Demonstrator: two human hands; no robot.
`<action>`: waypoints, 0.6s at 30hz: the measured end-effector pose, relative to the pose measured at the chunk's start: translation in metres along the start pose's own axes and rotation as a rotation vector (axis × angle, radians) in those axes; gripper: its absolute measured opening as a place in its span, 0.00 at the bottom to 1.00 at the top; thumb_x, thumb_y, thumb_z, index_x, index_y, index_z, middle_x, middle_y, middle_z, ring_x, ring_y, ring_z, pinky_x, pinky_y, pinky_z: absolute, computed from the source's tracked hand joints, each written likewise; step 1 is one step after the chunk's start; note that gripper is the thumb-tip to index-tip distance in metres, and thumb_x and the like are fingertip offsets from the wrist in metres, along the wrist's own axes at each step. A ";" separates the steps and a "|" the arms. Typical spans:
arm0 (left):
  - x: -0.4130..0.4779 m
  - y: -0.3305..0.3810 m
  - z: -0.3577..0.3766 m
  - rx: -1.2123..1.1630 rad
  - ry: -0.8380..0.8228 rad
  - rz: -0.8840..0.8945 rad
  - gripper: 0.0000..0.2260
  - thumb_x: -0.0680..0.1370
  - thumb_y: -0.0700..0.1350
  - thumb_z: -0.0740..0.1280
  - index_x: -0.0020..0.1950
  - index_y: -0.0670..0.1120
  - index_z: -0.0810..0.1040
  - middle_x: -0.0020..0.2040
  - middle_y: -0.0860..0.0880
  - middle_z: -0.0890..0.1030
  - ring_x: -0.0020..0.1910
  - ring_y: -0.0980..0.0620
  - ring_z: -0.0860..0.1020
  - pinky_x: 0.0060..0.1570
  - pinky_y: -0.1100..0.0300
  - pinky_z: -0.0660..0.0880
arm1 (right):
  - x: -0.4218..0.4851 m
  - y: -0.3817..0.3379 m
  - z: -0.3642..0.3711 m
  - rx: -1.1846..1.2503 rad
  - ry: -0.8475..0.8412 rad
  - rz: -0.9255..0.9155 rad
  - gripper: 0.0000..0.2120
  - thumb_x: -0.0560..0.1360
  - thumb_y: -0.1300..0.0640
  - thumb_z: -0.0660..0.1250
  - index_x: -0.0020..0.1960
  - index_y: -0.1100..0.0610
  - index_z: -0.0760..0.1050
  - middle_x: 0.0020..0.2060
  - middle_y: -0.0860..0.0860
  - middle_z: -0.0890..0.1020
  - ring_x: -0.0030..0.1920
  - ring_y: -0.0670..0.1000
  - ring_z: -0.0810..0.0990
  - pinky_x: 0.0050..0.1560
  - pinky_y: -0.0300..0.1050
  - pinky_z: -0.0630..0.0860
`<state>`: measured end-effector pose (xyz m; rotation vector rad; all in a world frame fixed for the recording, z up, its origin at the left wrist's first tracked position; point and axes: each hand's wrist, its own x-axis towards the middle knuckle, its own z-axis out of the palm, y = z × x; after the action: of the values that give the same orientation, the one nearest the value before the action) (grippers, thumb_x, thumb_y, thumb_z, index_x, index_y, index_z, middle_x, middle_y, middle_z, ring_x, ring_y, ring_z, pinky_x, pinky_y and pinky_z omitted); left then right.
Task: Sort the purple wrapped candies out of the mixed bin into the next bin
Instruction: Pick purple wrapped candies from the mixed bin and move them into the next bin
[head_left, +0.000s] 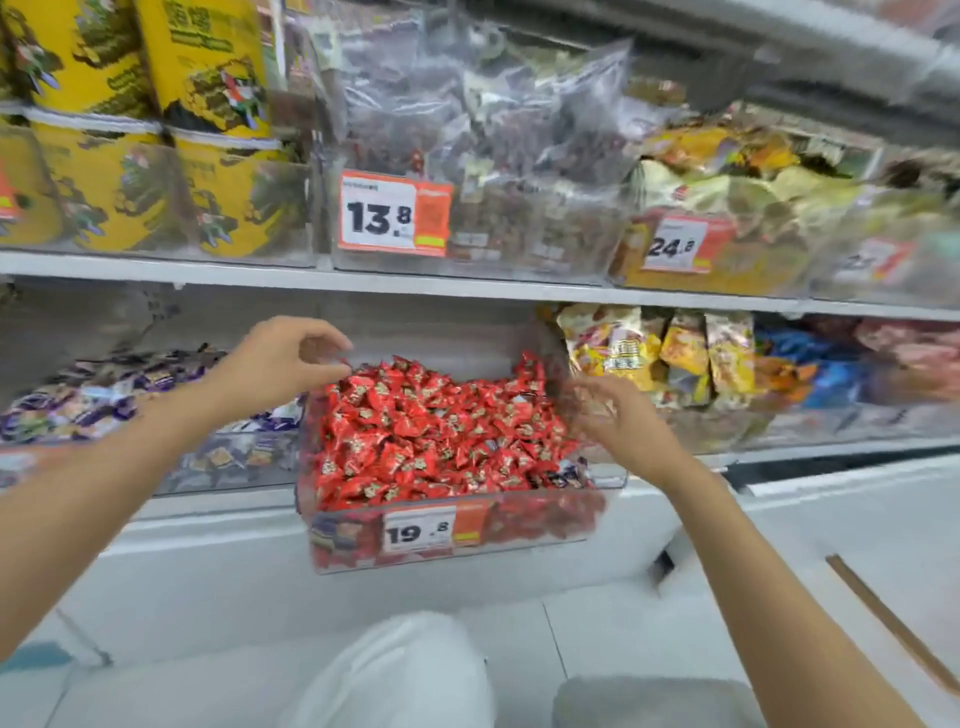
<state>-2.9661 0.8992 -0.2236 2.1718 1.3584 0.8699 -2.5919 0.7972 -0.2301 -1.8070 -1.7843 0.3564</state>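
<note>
Our left hand (291, 358) hovers pinched over the mixed bin (545, 525); whether it holds anything, we cannot tell. Our right hand (618, 415) hangs loose, empty. Stray purple candies (569, 475) sit front-right among red ones (426, 415). They look light, crinkly and slippery, so we judge they are best pinched by a wrapper edge. The next bin (234, 457) lies left.

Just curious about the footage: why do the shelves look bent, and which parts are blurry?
Head view: the wide lens bows the shelf edge into a curve; motion smears the right hand and the bags at upper right; the red candies and the 19.8 price tag are fairly sharp; lighting is even, without hard shadows.
</note>
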 end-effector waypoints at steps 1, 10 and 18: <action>0.009 0.018 0.016 0.000 -0.033 0.026 0.08 0.70 0.43 0.77 0.44 0.55 0.81 0.39 0.56 0.83 0.35 0.63 0.78 0.41 0.64 0.75 | -0.007 0.014 -0.002 0.018 0.007 0.037 0.22 0.75 0.62 0.70 0.68 0.57 0.73 0.62 0.55 0.76 0.62 0.53 0.73 0.60 0.41 0.67; 0.083 0.090 0.165 -0.088 -0.326 0.026 0.09 0.74 0.49 0.73 0.53 0.53 0.81 0.54 0.54 0.82 0.54 0.57 0.79 0.62 0.54 0.75 | -0.029 0.078 0.035 0.388 -0.215 0.135 0.37 0.75 0.38 0.66 0.78 0.41 0.53 0.65 0.36 0.74 0.67 0.45 0.73 0.70 0.51 0.69; 0.109 0.067 0.209 0.356 -0.702 0.352 0.12 0.74 0.49 0.71 0.55 0.48 0.78 0.66 0.46 0.73 0.65 0.47 0.71 0.66 0.54 0.67 | -0.026 0.098 0.038 0.499 -0.243 0.152 0.34 0.71 0.33 0.65 0.74 0.42 0.62 0.67 0.41 0.73 0.60 0.42 0.76 0.66 0.52 0.74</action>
<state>-2.7419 0.9627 -0.2982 2.6636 0.8283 -0.0829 -2.5342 0.7845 -0.3216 -1.5852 -1.5296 1.0220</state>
